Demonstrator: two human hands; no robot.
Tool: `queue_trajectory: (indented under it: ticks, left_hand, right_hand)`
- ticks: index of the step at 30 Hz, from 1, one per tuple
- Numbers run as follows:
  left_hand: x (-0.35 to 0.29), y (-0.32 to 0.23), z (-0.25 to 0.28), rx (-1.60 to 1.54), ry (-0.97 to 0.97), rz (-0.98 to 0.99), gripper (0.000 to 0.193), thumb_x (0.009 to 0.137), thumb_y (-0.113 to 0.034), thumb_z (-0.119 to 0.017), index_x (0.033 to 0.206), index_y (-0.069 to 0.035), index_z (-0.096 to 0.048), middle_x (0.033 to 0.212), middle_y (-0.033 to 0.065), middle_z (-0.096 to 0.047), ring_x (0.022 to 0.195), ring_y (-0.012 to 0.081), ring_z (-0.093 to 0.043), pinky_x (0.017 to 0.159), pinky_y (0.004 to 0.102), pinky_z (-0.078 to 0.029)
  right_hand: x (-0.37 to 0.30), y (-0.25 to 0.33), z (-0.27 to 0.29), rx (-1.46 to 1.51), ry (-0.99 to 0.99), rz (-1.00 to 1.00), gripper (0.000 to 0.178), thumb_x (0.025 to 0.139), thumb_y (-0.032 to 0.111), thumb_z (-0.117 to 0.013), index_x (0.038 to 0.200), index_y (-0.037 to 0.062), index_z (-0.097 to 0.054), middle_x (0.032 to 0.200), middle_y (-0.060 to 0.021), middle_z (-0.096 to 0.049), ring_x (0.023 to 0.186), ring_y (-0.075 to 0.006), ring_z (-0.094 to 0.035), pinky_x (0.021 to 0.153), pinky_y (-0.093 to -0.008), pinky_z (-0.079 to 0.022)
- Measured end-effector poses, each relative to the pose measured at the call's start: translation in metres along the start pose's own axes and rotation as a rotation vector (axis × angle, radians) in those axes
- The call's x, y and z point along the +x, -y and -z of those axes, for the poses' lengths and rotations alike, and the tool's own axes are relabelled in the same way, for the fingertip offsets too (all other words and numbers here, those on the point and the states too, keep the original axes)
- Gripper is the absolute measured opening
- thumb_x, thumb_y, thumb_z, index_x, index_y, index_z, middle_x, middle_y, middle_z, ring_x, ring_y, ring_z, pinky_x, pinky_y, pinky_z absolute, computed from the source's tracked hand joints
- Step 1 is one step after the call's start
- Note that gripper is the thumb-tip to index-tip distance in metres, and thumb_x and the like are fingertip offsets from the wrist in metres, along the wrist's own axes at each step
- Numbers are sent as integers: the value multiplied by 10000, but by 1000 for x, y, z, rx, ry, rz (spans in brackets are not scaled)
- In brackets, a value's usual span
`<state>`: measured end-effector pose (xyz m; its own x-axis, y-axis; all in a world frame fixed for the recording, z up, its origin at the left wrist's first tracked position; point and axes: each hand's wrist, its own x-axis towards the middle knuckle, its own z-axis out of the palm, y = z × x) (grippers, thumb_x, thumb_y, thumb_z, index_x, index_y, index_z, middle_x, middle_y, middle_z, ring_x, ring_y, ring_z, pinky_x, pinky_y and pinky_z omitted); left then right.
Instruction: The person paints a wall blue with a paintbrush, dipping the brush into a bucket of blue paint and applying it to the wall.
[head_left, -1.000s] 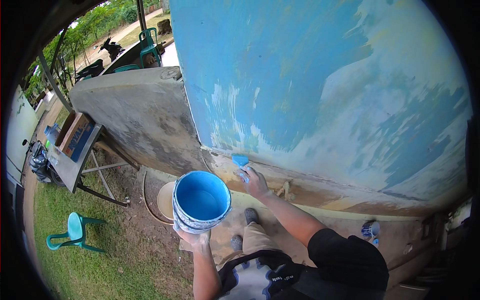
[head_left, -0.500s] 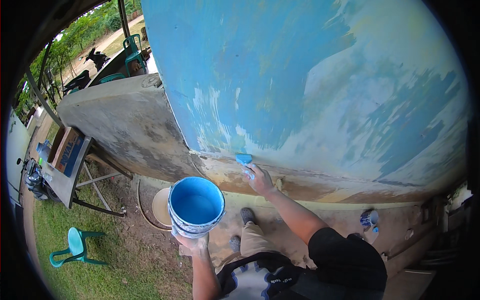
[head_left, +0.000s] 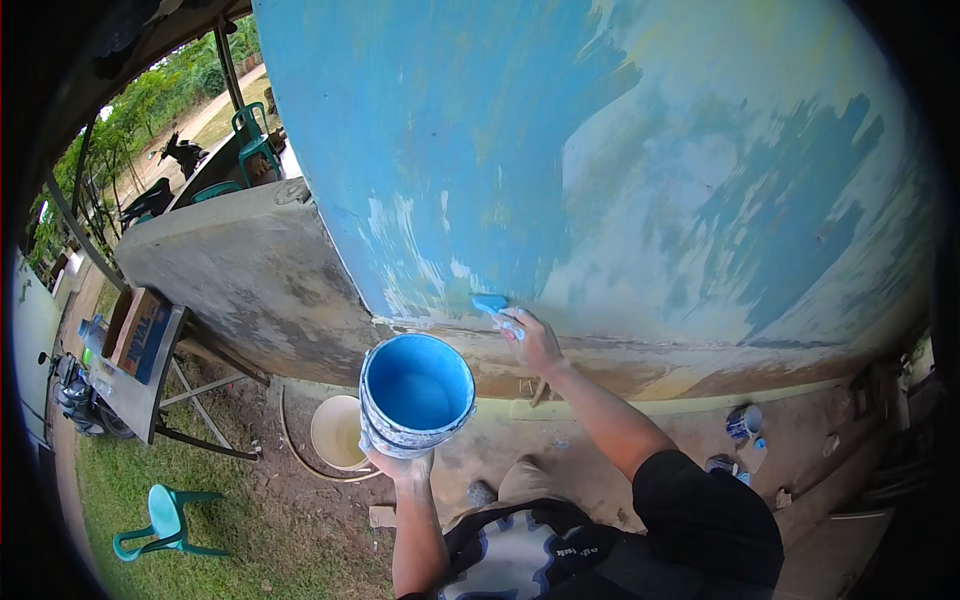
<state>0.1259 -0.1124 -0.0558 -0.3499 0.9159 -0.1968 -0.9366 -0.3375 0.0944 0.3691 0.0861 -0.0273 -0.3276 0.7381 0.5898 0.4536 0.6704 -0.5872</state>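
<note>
Blue paint coats much of the left part of the wall (head_left: pixel 430 130), with paler, streaky patches to the right and along the lower edge. My right hand (head_left: pixel 532 343) is closed round the handle of a paintbrush (head_left: pixel 489 303), whose blue bristles lie against the wall just above its bottom edge. Below and left of it, my left hand (head_left: pixel 400 465) grips a paint bucket (head_left: pixel 416 395) from underneath and the side. Blue paint shows inside the bucket, and its outside is smeared white and blue.
A cream bucket (head_left: pixel 341 433) stands on the ground beside a hose (head_left: pixel 290 425). Left are a table (head_left: pixel 135 385) with a cardboard box (head_left: pixel 143 335), a green plastic chair (head_left: pixel 167 515) on grass and a low concrete wall (head_left: pixel 240 260). A paint can (head_left: pixel 743 423) sits at right.
The brush has moved slightly up the wall, its head tilting differently. The paint bucket has shifted right and a little up relative to the body. The whole view has turned slightly.
</note>
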Motion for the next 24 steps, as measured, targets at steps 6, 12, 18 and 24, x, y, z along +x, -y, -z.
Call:
queue_trajectory:
  ticks: [6,12,18,24]
  left_hand:
    - [11,32,-25,10,171,28,613,1024,-502,-512,1467,-81,-554,1533,136,-538,1387,336,-517,1166,547,-442]
    - [47,90,-67,160,402,43,622,1079,-480,-410,1495,-30,-520,1478,164,-590,1300,334,-599,1122,510,-496]
    - [58,159,-97,258,466,109,704,1055,-534,-412,1523,-15,-503,1530,182,-558,1346,335,-572,1167,482,-454]
    - [52,234,-121,237,517,296,767,1018,-613,-465,1561,-72,-478,1568,154,-529,1412,331,-524,1212,495,-400]
  right_hand:
    - [54,90,104,-10,-429,227,192,917,3,-758,1108,0,-736,1011,-144,-732,847,-273,-716,772,-362,-575]
    - [57,158,220,729,-398,-108,117,953,12,-741,1039,-52,-694,1016,-118,-694,768,-162,-682,699,-300,-553]
    - [39,161,269,701,-175,-128,131,942,6,-754,1053,-45,-708,988,-97,-700,819,-166,-698,711,-300,-555]
    - [32,160,297,208,126,42,190,922,24,-769,1104,-25,-739,1091,-127,-757,950,-225,-742,842,-344,-583]
